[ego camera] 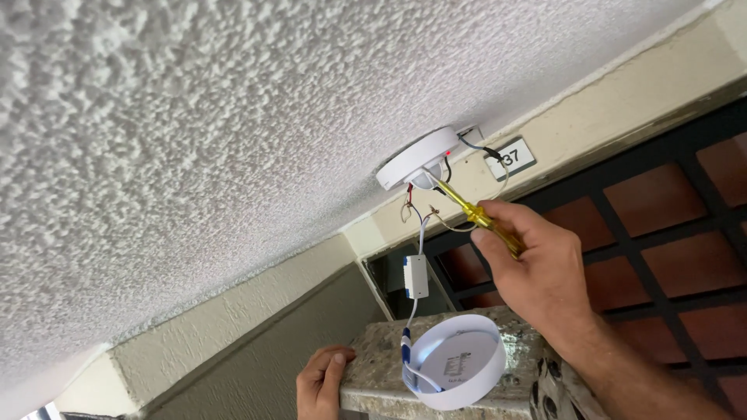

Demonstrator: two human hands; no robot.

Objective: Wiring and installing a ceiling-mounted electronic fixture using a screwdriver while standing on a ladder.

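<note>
Two hands at work under a rough white ceiling (194, 117). The right hand (537, 264), grip closed on a yellow screwdriver (475, 214), points its tip into a round white base (420, 155) on the ceiling; the tool looks light, stiff and best held by its handle. The left hand (323, 381) clasps a stone ledge (373, 365), where a white lamp disc (459, 362) dangles on thin, fragile-looking wires (416, 233). Dark grille (661, 210) behind.

Relative to the ceiling base (419, 158): the screwdriver (475, 215) sits just below-right, the driver box (415, 276) hangs beneath, the round lamp (456, 362) lies lowest on the ledge (373, 365).
</note>
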